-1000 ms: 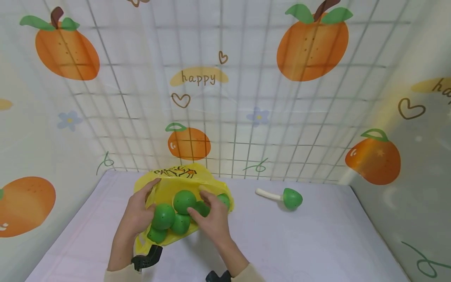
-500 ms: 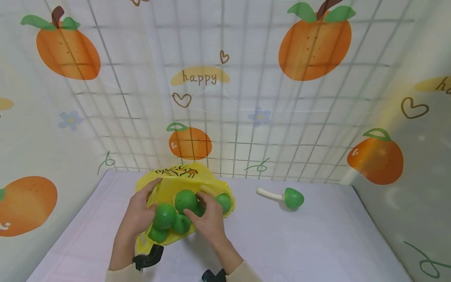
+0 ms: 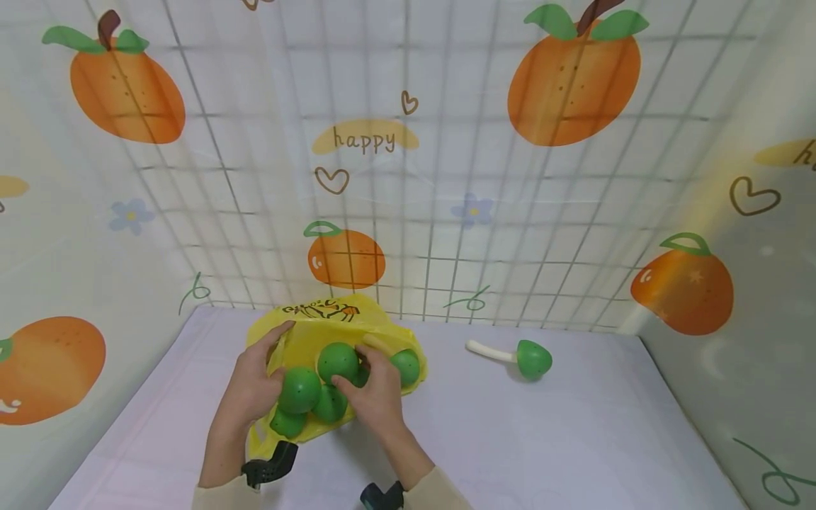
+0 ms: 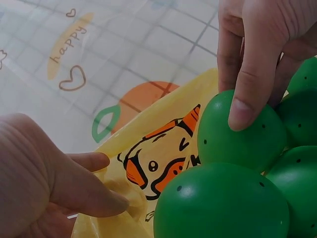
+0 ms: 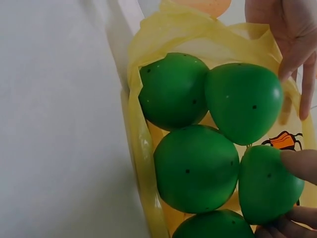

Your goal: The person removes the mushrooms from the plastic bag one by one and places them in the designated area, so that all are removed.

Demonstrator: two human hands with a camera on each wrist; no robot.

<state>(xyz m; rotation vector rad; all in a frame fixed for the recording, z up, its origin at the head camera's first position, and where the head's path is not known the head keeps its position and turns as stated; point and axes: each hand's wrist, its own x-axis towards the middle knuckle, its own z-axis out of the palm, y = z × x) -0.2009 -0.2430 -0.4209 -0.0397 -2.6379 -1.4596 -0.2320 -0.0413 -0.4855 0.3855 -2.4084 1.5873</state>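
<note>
A yellow plastic bag (image 3: 302,331) with a printed cartoon lies on the table, its mouth towards me. Several green, dark-dotted rounded caps (image 5: 195,168) are bunched in it. On its left side my left hand (image 3: 253,379) pinches the bag's edge between thumb and fingers, as the left wrist view shows. My right hand (image 3: 376,393) reaches into the mouth and grips one green mushroom cap (image 4: 247,146), thumb on one side and fingers on the other. Behind that hand a pale stem (image 3: 376,343) shows, next to another green cap (image 3: 406,367). Any stem on the gripped cap is hidden.
A toy mushroom (image 3: 533,360) with a green cap and white stem lies on the table to the right of the bag. White table surface (image 3: 542,432) extends in front of it. A printed curtain (image 3: 433,156) over a wire grid stands behind.
My right hand has shifted a little left, to the green mushroom cap, uncovering more of the cap and stem at right. My left hand has stayed at the bag's edge.
</note>
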